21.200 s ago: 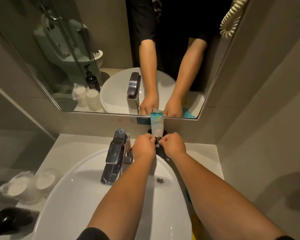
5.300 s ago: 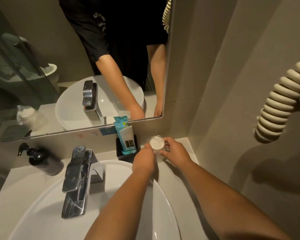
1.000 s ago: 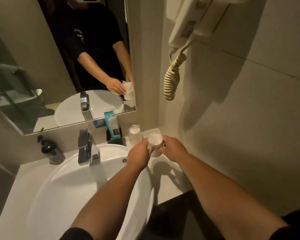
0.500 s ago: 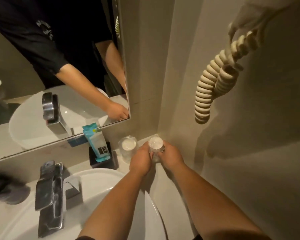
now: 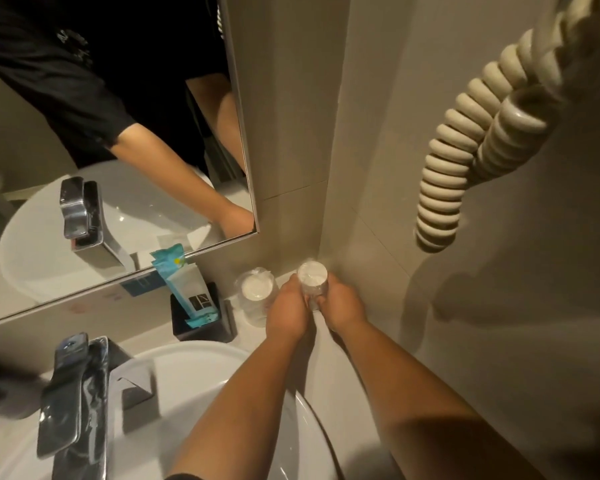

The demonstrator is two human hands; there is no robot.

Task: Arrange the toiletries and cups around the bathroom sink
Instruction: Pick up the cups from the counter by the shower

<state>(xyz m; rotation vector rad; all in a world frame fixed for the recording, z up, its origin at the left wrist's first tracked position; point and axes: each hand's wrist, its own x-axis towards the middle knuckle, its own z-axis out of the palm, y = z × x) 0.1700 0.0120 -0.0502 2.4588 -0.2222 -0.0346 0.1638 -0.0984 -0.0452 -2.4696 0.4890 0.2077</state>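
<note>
Both hands hold a clear wrapped cup (image 5: 311, 279) in the back right corner of the counter, close to the wall. My left hand (image 5: 287, 312) grips its left side and my right hand (image 5: 340, 308) grips its right side. A second wrapped cup (image 5: 255, 295) stands just to the left, touching my left hand. Left of that, a black holder (image 5: 219, 327) carries blue and white toiletry packets (image 5: 184, 285). Whether the held cup rests on the counter is hidden by my hands.
The white sink basin (image 5: 201, 355) and chrome faucet (image 5: 73, 389) fill the lower left. A mirror (image 5: 118, 168) covers the back wall. A coiled cream cord (image 5: 465, 161) hangs on the right wall. A dark blurred bottle (image 5: 0, 386) sits at the left edge.
Both hands have carried the cup down and back into the corner beside the other cup. My view has moved closer to the counter.
</note>
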